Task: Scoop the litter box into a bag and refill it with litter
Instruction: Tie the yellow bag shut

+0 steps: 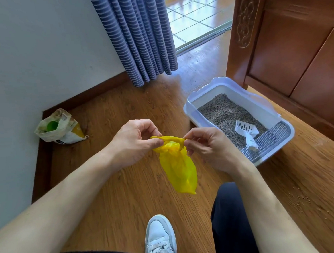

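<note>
Thumbs and fingertips of the left hand (132,141) and right hand (206,144) pinch the twisted top of a yellow plastic bag (178,167) hanging above the wooden floor (115,194), near a white litter box (214,90) holding grey litter (224,111) and a white scoop (246,131), with an opened litter bag (58,128) by the wall.

home room | wood floor (127,194) | striped curtain (138,36) | carved wooden cabinet (284,46)

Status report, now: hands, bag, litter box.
Left hand and right hand both pinch the yellow bag, mouth bunched. Scoop lies in the litter box. Nothing between.
</note>
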